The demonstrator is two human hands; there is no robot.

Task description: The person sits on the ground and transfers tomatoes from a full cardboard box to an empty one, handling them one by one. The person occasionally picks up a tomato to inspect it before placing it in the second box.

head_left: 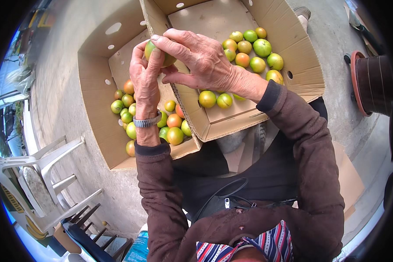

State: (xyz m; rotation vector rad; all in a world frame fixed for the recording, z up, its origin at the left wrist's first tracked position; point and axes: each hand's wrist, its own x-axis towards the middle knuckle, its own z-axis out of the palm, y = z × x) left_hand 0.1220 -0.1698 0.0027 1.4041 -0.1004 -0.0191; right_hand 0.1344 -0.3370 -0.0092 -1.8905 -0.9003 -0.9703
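Observation:
A green tomato with an orange-brown tinge [149, 49] is held up above the wall between two cardboard boxes. My left hand [145, 75], with a metal-banded watch [146, 121] on its wrist, grips it from the left. From the right, my right hand [199, 59] curls over it with fingertips on its top; its thumb is lower down. Below my left hand, the left cardboard box [98, 85] holds several green and orange tomatoes [175, 135]. Several mostly green tomatoes [262, 47] lie in the right cardboard box [291, 39], partly hidden by my right hand and forearm.
White plastic chairs [49, 163] stand at the left on the concrete floor [59, 75]. A dark round container with a reddish rim [370, 85] is at the right. Flat cardboard [347, 177] lies beside my right arm. Another person's shoe [303, 12] shows beyond the right box.

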